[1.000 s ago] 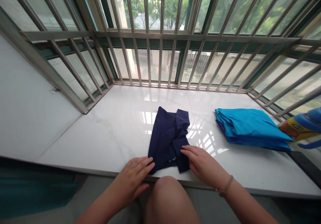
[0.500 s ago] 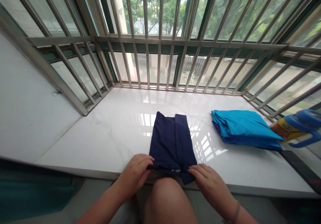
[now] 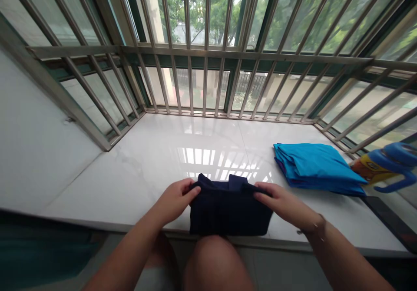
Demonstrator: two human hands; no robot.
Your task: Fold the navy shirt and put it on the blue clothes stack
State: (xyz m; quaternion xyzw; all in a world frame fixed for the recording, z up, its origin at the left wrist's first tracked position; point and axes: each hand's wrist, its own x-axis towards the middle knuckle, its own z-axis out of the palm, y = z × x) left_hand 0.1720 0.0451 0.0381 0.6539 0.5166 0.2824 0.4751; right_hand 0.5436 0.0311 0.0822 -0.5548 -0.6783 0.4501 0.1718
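Note:
A dark navy piece of folded cloth [image 3: 230,213] lies at the front edge of the white sill, above my knee. My left hand [image 3: 179,197] pinches its upper left corner between thumb and fingers. At the upper right corner, my right hand [image 3: 273,200] grips the cloth the same way. The near part is lifted and doubled over, its fold facing me. Behind that fold, a short strip of the far end sticks up. What kind of garment or cloth it is, I cannot tell.
On the right of the glossy white sill [image 3: 156,152] lies a folded bright blue cloth or bag [image 3: 319,165]. Beside it rests a blue and yellow bottle [image 3: 387,163] with a handle. A dark flat object [image 3: 389,221] lies near the right front edge. Metal bars [image 3: 208,56] enclose the window.
Both hands have moved up and away from me, carrying the cloth's near edge over toward its far end. The cloth now looks shorter, with its far part mostly covered.

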